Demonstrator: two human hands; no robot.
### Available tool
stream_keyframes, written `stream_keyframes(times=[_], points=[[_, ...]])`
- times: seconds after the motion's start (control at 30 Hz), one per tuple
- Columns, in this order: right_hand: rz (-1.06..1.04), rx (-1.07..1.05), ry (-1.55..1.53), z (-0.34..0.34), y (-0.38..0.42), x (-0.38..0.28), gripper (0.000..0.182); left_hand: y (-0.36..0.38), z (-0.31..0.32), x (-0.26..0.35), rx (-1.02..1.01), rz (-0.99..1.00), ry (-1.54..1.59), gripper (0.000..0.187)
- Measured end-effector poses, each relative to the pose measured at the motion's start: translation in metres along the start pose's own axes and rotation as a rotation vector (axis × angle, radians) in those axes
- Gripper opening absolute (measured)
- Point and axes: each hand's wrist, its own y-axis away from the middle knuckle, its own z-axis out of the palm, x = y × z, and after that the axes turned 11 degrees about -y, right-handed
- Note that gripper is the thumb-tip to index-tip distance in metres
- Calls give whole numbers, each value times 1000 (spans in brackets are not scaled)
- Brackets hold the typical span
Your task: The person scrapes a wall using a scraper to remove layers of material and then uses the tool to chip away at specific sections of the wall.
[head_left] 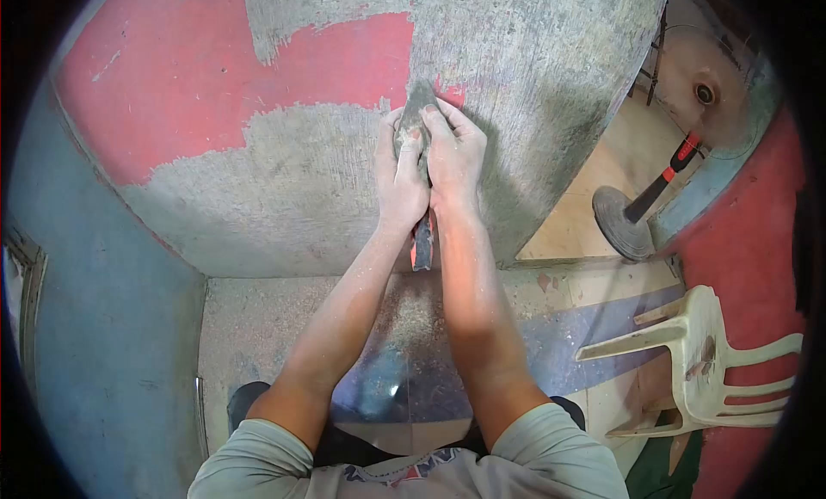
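Both hands are closed around a paint scraper (422, 99), its dusty grey blade against the wall (310, 198). My left hand (399, 176) grips the blade's left side, thumb lying along it. On the other side my right hand (456, 159) presses close, its thumb near the blade's upper part. Below the wrists the scraper's dark and red handle (422, 245) sticks out between my forearms. The blade's tip meets the lower right end of a patch of pink paint (344, 64). Bare, rough grey surface surrounds that patch. Pale dust coats both hands and forearms.
Flakes and dust lie on the tiled floor (284, 327) below. At the right stands a pale plastic chair (701, 353). Behind it, a pedestal fan's round base (624, 224) rests near a doorway. A blue wall (120, 284) runs along the left.
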Motion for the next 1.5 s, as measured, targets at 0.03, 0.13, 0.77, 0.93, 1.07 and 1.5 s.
stream_keyframes(times=[0.03,0.13,0.77,0.93,1.07,1.5], points=[[-4,6,-4,0,1,1,34,2,-1,1,-5,0,-16,43],[-30,62,89,-28,26,43,32,40,-2,-33,-3,-24,1,39],[-14,79,105,-32,34,43,34,51,3,-49,34,-80,-53,42],[-97,36,93,-5,6,6,31,11,11,-14,71,-10,-6,41],[-67,40,133,-27,20,33,31,36,7,-35,57,-50,-64,42],[-137,45,116,-7,11,11,31,11,2,-15,-17,-26,-13,43]])
